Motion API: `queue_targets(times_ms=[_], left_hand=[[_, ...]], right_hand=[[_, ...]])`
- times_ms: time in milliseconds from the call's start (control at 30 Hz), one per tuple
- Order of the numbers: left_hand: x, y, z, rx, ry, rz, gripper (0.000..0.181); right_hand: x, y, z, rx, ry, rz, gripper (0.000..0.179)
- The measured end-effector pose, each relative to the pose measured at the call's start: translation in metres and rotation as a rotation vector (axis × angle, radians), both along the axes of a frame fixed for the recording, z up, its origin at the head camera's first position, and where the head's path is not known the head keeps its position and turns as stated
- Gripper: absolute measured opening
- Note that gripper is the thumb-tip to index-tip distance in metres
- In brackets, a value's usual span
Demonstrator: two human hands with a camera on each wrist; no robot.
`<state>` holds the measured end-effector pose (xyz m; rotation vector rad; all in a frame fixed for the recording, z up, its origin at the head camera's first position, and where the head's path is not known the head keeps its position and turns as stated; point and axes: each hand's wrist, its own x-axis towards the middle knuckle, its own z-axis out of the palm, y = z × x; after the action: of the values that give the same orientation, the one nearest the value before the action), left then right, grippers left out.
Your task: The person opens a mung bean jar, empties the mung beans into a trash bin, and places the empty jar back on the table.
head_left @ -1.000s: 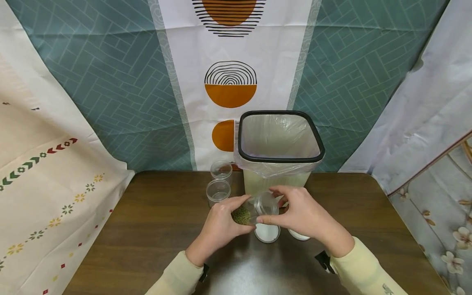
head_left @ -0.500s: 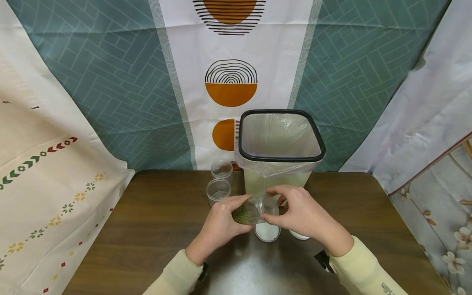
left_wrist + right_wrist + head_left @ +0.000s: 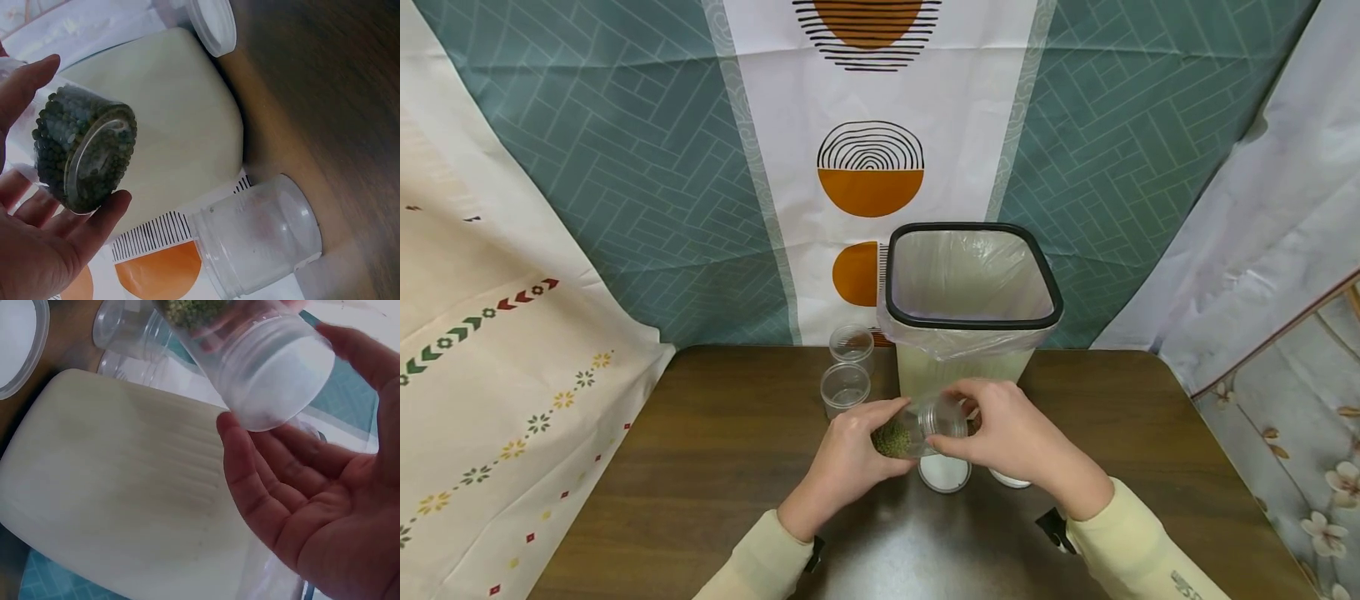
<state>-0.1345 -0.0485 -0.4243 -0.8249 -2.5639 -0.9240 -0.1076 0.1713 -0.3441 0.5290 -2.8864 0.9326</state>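
Observation:
My left hand grips a clear plastic jar with small green beans gathered toward its base. The jar lies tilted on its side above the table. My right hand pinches the clear end beyond the screw-thread ridges, thumb and fingers on opposite sides. Whether this end is a lid or a second jar set mouth to mouth, I cannot tell. Just below are two round white discs, the nearer disc with a clear rim, the other disc partly hidden by my right hand.
Two clear jars stand left of the bin, the front jar and the back jar. A cream bin with a black rim and plastic liner rises behind my hands. Patterned cloth hangs beyond the brown table.
The clear end in my right hand has turned slightly, coming more into line with the bean-filled part. My right fingers have shifted a little on it. My left hand keeps its place.

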Motion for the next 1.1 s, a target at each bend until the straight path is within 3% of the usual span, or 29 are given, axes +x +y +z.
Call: queue_targets(times_ms=[200, 433, 567, 767, 933, 1100], left_hand=[[0.0, -0.002, -0.002, -0.006, -0.015, 0.011, 0.071], [0.001, -0.004, -0.004, -0.037, -0.007, 0.012, 0.071], [0.002, -0.006, -0.006, -0.007, -0.027, 0.008, 0.072], [0.0, -0.012, -0.003, 0.058, -0.042, 0.03, 0.074], [-0.005, -0.022, 0.001, 0.129, -0.021, 0.049, 0.075], [-0.01, -0.03, 0.002, 0.163, 0.006, 0.066, 0.075]], right_hand=[[0.001, 0.001, 0.0, 0.017, 0.071, 0.101, 0.061], [0.0, 0.001, -0.003, 0.012, 0.02, 0.115, 0.064], [0.004, 0.007, -0.002, 0.002, 0.068, 0.103, 0.062], [0.009, 0.034, -0.001, -0.016, 0.135, -0.028, 0.061], [0.013, 0.068, -0.002, 0.001, 0.061, -0.181, 0.064], [0.014, 0.101, -0.014, 0.029, 0.018, -0.245, 0.064]])
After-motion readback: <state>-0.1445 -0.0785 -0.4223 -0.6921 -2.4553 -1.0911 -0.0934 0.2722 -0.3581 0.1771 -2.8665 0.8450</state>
